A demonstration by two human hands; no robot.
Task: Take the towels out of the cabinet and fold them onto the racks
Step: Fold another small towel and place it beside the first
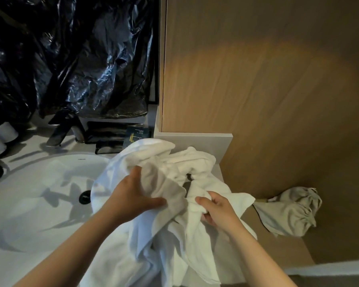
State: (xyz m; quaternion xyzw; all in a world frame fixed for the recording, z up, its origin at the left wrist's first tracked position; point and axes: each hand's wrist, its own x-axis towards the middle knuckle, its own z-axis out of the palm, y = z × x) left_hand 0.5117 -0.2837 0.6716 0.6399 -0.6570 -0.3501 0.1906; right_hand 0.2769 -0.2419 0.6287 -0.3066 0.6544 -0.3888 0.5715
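A crumpled pile of white towels (164, 241) lies on the right end of the white counter (203, 139), spilling over the basin rim and hanging down toward me. My left hand (133, 195) grips a bunched fold on the pile's left side, thumb pressed against the cloth. My right hand (218, 210) pinches another fold just to the right, fingers curled into the fabric. No rack is in view.
A white basin (39, 193) with a dark drain (85, 197) fills the left. Behind it stand a dark faucet (59, 131), a black tray, a small dark card and black plastic sheeting (71, 54). A wooden panel (267, 79) rises at right; a grey drawstring bag (292, 212) hangs there.
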